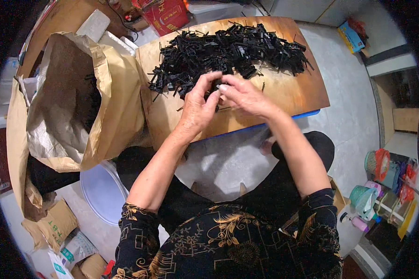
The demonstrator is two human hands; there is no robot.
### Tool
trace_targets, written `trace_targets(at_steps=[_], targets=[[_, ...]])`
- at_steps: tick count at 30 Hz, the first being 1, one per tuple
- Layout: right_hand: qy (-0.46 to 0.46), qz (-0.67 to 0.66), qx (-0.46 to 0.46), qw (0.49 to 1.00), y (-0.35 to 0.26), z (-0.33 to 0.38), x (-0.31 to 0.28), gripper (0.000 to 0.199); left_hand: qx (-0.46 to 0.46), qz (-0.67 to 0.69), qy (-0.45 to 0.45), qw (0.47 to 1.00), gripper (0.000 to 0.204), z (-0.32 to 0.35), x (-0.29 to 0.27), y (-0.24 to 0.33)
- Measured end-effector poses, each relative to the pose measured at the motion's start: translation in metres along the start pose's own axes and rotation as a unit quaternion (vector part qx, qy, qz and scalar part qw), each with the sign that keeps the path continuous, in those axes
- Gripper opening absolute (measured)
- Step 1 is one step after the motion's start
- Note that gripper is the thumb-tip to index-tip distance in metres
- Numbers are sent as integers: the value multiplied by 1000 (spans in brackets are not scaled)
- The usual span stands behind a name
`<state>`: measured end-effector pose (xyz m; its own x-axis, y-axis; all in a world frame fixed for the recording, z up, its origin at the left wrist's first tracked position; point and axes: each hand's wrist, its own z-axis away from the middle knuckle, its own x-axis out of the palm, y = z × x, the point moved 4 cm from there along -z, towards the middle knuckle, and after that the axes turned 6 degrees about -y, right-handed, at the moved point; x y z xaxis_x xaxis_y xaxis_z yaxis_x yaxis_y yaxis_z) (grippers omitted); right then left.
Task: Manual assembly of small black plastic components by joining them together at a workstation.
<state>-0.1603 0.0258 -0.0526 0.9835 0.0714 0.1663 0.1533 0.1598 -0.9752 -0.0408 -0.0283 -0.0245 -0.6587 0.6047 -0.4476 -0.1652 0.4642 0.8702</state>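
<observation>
1. Left hand (198,104) and right hand (244,95) pinch one black part (215,85) together, frame centre, fingers clamped.
2. Black pile (228,51) sits above on board (284,93).
3. Brown sack (79,102) gapes left; red box (165,16) stands top centre.

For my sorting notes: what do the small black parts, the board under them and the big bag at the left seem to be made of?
Small black parts: probably moulded plastic, faintly glossy.
Brown board: seemingly wood or plywood, smooth, visible grain.
Big tan bag: creased kraft paper, woven-looking lining.

We see a floor (354,107) of pale grey tiles under even light. A wooden counter (288,93) stands on it, and coloured plastic baskets (381,176) cluster at the right.
</observation>
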Motion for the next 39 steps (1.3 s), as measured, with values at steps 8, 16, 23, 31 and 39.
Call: trace_targets(at_steps=[8, 16, 23, 31, 39], targets=[[157, 576, 79, 798, 8, 41, -71, 23, -265, 579, -14, 771, 18, 3, -8, -16], [176, 599, 64, 779, 23, 38, -72, 22, -337, 613, -27, 715, 13, 17, 9, -26], [256, 392, -6, 884, 14, 27, -72, 26, -294, 450, -46, 842, 21, 17, 25, -15], [196, 30, 23, 980, -6, 26, -28, 14, -263, 315, -51, 911, 32, 13, 27, -4], [110, -52, 55, 991, -8, 34, -10, 11, -114, 189, -28, 975, 47, 6, 25, 9]])
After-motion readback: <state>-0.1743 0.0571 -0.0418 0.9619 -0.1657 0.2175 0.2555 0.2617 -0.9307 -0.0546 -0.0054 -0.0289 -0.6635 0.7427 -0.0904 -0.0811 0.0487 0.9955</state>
